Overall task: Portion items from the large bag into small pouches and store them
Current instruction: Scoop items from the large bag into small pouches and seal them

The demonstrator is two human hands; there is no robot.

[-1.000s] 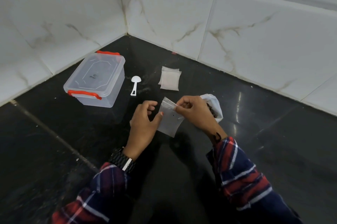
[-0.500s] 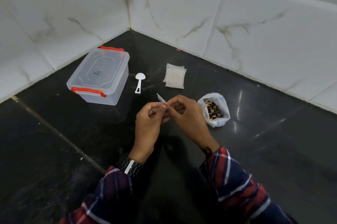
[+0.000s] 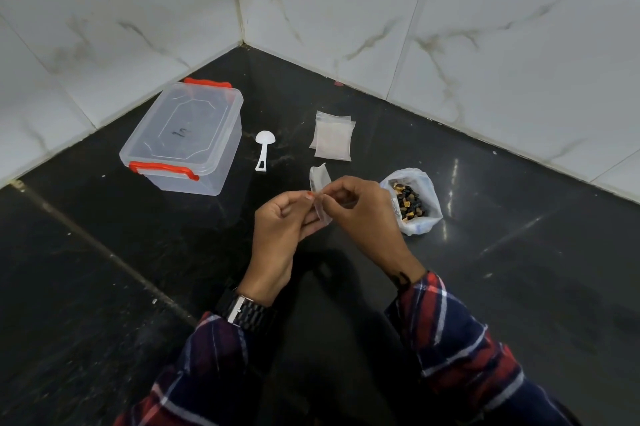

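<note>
A small clear pouch [image 3: 319,179] is held up over the black counter, pinched between my left hand [image 3: 280,228] and my right hand [image 3: 363,214] at its edges. Its upper end curls up above my fingertips. To the right sits the large white bag [image 3: 420,217], open at the top, with dark and orange pieces [image 3: 408,205] inside. A stack of empty clear pouches [image 3: 333,140] lies beyond my hands. A white plastic scoop [image 3: 264,150] lies left of that stack.
A clear plastic box [image 3: 187,138] with orange latches and its lid closed stands at the left near the wall. White marble tiles [image 3: 485,44] form a corner behind the black counter [image 3: 519,269]. A watch and plaid sleeves cover my wrists.
The pouch, first held flat and spread between both hands, is now turned edge-on with both hands drawn close together. The view shifted so the large bag is fully uncovered.
</note>
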